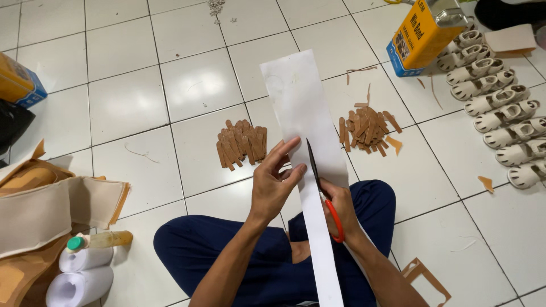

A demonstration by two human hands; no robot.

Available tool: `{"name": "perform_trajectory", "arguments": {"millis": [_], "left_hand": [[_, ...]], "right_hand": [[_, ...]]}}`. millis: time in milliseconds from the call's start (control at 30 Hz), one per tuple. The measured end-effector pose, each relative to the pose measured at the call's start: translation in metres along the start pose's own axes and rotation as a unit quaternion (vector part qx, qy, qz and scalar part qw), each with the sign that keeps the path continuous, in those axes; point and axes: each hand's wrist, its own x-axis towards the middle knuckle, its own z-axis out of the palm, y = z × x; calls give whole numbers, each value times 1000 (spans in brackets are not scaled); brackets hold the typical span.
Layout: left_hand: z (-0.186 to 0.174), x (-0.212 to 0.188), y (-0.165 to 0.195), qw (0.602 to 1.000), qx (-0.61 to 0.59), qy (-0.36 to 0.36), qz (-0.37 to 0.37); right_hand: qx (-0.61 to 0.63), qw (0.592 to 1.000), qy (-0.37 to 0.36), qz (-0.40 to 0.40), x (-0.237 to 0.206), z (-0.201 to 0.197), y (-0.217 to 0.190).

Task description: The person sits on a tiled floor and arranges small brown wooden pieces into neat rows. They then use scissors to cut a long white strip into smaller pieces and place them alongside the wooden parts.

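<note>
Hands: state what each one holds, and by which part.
Left hand holds the long white sheet by its left edge, near the cut. Right hand holds the scissors by their orange handles, blades in the sheet.

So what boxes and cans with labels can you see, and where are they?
Glue can: top right on the floor, beside the row of white shoe soles; boxy, yellow with blue bottom band, silver top.
Second can: left edge, mostly cut off; yellow and blue.
Glue bottle: lower left; yellowish, green cap.

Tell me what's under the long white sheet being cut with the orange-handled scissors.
Under the long white sheet lie white floor tiles and the person's dark blue trousers. Brown strip piles sit beside it. Whatever lies directly beneath is covered.
</note>
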Motion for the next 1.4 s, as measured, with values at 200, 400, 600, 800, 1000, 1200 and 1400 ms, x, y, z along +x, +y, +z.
{"name": "perform_trajectory", "arguments": {"millis": [200, 400, 600, 800, 1000, 1200, 1400], "left_hand": [[-8, 7, 6, 999, 33, 7, 15], [-31, 30, -8, 997, 44, 39, 56], [-41, 27, -15, 997, -7, 60, 48], [-29, 4, 3, 999, 24, 19, 40], [-26, -9, 8, 999, 17, 21, 17], [-29, 1, 8, 996, 78, 28, 37], [-28, 21, 17, 991, 87, 81, 64]], "right_hand": [[10, 999, 7, 47, -4, 15, 5], [27, 997, -65, 4, 1, 9, 15], [-32, 993, -108, 40, 9, 2, 2], [-95, 990, -76, 73, 19, 11, -14], [-61, 997, -48, -8, 17, 14, -11], [-44, 998, -27, 22, 10, 21, 2], [-60, 998, -11, -28, 20, 20, -4]]}}
